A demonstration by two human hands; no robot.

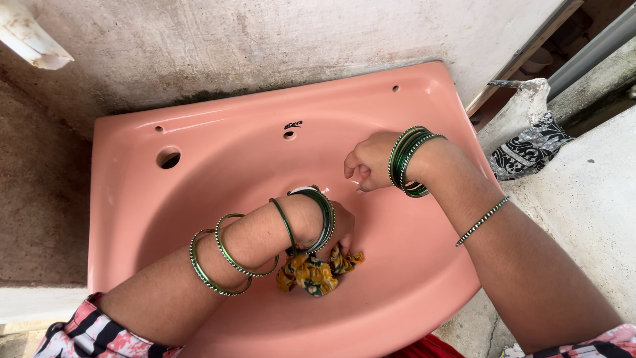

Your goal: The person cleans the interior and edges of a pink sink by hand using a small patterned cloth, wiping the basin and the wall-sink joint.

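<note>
A pink ceramic washbasin [218,142] is fixed against a stained wall. My left hand [341,229] reaches down into the bowl and grips a yellow and green patterned cloth [315,272] that lies bunched near the bottom of the bowl. Several green bangles ring that forearm. My right hand [366,162] hovers over the bowl's right side, fingers curled in a loose fist; whether anything is in it cannot be told. It also wears green bangles at the wrist.
A black and white patterned cloth [530,149] hangs over a concrete ledge [589,199] to the right of the basin. A white pipe end [30,40] sticks out at the top left. The rough wall [265,40] backs the basin.
</note>
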